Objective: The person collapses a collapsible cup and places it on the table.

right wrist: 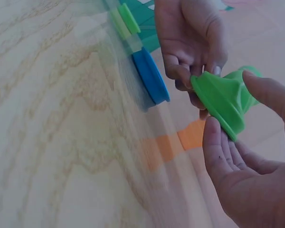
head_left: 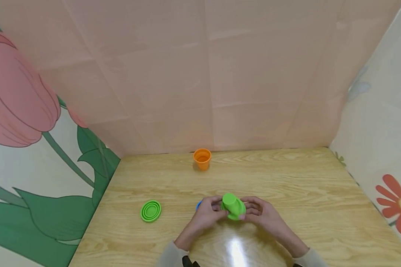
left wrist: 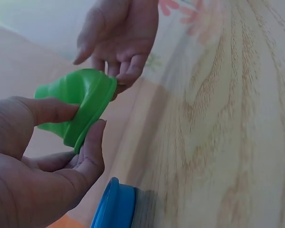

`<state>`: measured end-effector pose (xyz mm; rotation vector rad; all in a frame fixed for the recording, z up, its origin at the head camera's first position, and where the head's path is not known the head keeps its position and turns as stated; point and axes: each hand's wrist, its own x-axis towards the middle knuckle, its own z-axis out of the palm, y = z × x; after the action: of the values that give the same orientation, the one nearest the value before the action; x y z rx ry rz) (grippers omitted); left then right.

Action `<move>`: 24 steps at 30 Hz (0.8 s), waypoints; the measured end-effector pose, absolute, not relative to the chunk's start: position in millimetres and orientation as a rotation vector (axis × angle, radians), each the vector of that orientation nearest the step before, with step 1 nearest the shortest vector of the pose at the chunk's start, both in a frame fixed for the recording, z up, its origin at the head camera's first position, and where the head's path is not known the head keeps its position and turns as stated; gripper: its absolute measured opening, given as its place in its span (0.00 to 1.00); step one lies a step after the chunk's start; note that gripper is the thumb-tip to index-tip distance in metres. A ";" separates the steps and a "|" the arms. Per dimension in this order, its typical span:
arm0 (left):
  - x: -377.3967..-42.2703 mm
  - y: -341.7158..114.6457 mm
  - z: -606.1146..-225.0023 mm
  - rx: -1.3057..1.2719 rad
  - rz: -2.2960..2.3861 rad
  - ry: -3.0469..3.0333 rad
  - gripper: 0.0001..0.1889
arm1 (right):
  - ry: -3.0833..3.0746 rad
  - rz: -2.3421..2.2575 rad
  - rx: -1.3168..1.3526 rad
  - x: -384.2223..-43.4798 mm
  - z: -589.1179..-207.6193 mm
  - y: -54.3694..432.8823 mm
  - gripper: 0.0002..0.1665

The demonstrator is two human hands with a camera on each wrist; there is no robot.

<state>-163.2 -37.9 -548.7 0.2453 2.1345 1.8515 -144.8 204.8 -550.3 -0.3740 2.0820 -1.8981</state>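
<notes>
A green collapsible cup [head_left: 233, 207] is held off the table between both hands, base up and wide rim down, its soft wall buckled. My left hand [head_left: 207, 212] pinches it, the thumb on the wall and the fingers under the rim [left wrist: 96, 114]. On the other side, my right hand [head_left: 262, 213] holds it with fingertips at the rim and the thumb by the wall [right wrist: 223, 95]. A blue collapsible cup [right wrist: 151, 78], folded low, lies on the table beside the left hand, which hides most of it in the head view.
Left of the hands, another green collapsible cup [head_left: 150, 211] lies folded flat on the wooden table [head_left: 320, 193]. An orange cup [head_left: 202, 159] stands upright near the back edge. Behind the table hangs a pink sheet [head_left: 200, 81], with flower-printed panels at both sides.
</notes>
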 end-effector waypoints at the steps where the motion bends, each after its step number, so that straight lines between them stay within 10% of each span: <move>1: -163.3 -37.7 -548.4 0.245 1.850 2.131 0.27 | 2.082 -1.900 -0.380 -145.0 -550.8 205.1 0.41; 24: -155.9 -30.3 -544.7 0.181 1.747 2.234 0.30 | 2.250 -1.858 -0.124 -145.0 -548.7 192.4 0.40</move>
<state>-155.9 -30.3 -544.7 0.1813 2.2342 1.7465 -145.0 192.4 -548.7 -0.1237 2.2500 -1.8585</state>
